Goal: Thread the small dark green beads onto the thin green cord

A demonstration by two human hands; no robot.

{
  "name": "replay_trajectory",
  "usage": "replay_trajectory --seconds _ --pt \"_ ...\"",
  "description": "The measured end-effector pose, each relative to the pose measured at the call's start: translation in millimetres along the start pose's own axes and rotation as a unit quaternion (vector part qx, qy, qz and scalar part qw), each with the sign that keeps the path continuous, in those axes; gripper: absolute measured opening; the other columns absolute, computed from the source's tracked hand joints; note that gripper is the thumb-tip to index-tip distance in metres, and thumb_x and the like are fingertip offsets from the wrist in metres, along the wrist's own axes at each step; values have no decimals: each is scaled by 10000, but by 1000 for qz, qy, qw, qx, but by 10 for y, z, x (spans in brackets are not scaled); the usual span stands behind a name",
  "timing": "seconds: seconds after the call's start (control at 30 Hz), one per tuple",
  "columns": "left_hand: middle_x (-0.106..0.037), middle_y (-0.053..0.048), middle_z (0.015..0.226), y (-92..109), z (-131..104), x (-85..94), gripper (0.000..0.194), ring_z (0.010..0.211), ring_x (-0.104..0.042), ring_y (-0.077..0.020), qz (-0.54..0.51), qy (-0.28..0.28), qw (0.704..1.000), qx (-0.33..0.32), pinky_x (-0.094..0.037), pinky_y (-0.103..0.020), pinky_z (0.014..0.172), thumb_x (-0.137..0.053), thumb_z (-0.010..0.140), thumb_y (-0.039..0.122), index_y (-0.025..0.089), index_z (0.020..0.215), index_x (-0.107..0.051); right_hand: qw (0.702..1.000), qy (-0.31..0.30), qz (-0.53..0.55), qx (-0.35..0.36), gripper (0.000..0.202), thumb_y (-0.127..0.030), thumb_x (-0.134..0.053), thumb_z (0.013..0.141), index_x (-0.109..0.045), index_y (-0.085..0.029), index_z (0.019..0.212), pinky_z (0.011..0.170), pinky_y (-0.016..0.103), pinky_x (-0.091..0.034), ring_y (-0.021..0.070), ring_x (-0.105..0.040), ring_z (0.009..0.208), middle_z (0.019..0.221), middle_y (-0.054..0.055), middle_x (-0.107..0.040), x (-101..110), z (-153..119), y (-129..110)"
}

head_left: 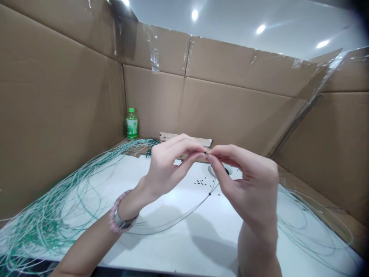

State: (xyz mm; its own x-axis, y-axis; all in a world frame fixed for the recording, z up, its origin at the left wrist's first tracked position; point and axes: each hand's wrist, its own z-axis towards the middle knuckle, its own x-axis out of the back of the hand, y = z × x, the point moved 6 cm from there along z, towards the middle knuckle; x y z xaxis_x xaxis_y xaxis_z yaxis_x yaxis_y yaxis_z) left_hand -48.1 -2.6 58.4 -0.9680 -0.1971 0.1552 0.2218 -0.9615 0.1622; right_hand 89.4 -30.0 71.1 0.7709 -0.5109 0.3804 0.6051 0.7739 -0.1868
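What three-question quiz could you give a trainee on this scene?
1. Which wrist wears the beaded bracelet?
2. True or false: all black pieces sit in the white dish.
3. The fingers of the left hand and right hand are: a) flat on the table; b) together at a small dark piece; c) around the bottle.

Key: 1. Left. 2. False; black pieces lie on the white table. 3. b.

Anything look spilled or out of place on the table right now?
Yes: small black beads lie scattered on the white table, outside the bowl, so they look spilled, though they may have been set out. At left, green and white strands look tangled rather than neatly gathered.
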Motion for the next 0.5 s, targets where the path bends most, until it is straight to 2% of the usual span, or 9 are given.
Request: replay_trajectory --seconds 0.2,0.4,0.5 --pt "-708 -29 832 62 -5 20 159 743 -645 -108 35 -6 999 -24 -514 -194 670 -642 793 83 199 885 -699 998 15 -51 39 124 -90 -599 824 -609 -213 826 607 234 -495 105 -609 632 713 -24 -655 47 -21 -80" --pt "-714 -12 826 -33 -30 50 191 730 -647 -103 -59 25 997 35 -512 -185 619 -671 772 80 224 888 -718 991 22 133 -16 176 -74 -700 752 -678 -232 825 579 162 -546 69 -639 608 723 -68 -696 16 7 77" --pt "-712 -13 790 -52 0 45 141 707 -645 -97 -82 16 995 47 -528 -179 601 -680 767 82 191 850 -711 985 21 166 -35 174 -70 -710 742 -677 -226 814 569 161 -559 72 -645 617 717 -61 -690 -11 23 137"
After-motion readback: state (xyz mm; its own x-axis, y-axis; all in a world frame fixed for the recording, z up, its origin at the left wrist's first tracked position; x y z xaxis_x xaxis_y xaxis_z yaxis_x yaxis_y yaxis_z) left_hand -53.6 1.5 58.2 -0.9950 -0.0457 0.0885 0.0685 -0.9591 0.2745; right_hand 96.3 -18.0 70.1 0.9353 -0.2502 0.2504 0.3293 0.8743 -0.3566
